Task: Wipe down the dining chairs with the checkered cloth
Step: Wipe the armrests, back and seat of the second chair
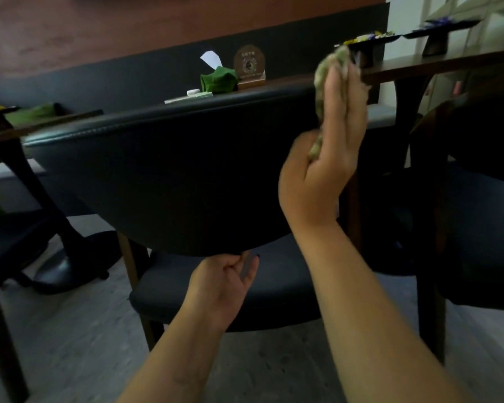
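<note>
A dark padded dining chair (169,170) with a curved backrest fills the middle, seen from behind. My right hand (329,146) is raised at the backrest's right end and presses the bunched checkered cloth (330,69) against it, thumb pinching the cloth, fingers straight. My left hand (224,283) grips the backrest's bottom edge from below, fingers curled around it. Most of the cloth is hidden behind my right hand.
A wooden table (437,65) stands beyond the chair with a green tissue box (217,80), a round wooden sign (249,66) and black dishes (370,43). Another dark chair (477,199) sits at the right. A table pedestal (56,257) stands at the left.
</note>
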